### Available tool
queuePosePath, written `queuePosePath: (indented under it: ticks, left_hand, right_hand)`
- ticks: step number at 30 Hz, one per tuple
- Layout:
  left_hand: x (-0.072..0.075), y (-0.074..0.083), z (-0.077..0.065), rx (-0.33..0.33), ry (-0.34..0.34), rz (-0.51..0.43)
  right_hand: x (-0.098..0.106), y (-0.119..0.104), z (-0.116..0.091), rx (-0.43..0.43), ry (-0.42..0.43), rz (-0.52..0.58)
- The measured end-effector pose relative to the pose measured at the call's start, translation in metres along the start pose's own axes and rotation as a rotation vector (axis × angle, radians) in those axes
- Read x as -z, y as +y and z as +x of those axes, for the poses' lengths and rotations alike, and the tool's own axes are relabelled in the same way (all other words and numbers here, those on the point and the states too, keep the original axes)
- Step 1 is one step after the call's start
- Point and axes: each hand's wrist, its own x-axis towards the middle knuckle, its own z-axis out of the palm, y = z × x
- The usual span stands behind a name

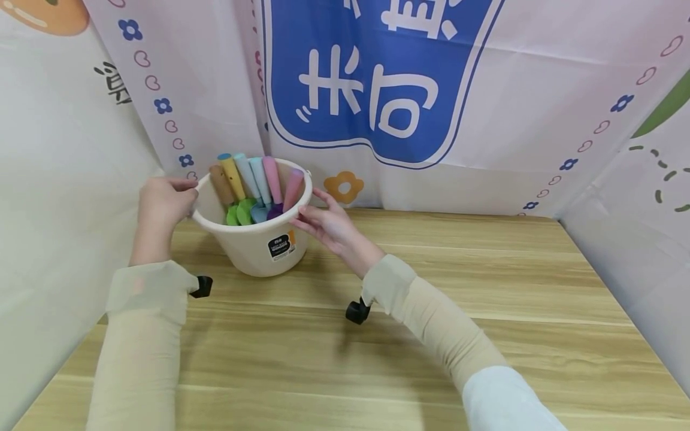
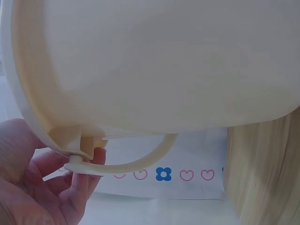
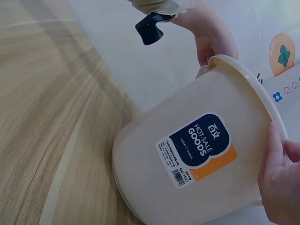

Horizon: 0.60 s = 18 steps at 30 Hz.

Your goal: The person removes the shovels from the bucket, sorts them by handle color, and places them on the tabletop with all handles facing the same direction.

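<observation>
A cream plastic bucket [image 1: 242, 248] with a dark and orange label [image 3: 201, 150] is at the far left of the tabletop. Several tools [image 1: 253, 185] stand in it, their brown, yellow, light blue and pink handles upward and rounded green, blue and purple heads below. My left hand [image 1: 162, 206] grips the left rim, fingers curled beneath it by the pivot of the bail handle [image 2: 136, 164] in the left wrist view. On the opposite side my right hand [image 1: 336, 230] holds the rim between thumb and fingers. Whether the bucket's base touches the table cannot be told.
The wood-grain table [image 1: 431, 359] reaches back to a printed white cloth [image 1: 485, 149] with a blue panel, close behind the bucket. White cloth walls stand on the left and right. A black wrist mount [image 1: 357, 311] sticks out below the right cuff.
</observation>
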Motion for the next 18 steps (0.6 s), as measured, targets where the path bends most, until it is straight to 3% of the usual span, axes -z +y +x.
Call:
queuePosePath:
  ticks: [18]
  left_hand:
    - [-0.005,0.008,-0.005,-0.022,-0.054,0.028]
  right_hand:
    - [0.011,-0.007,-0.009,-0.007,-0.005,-0.014]
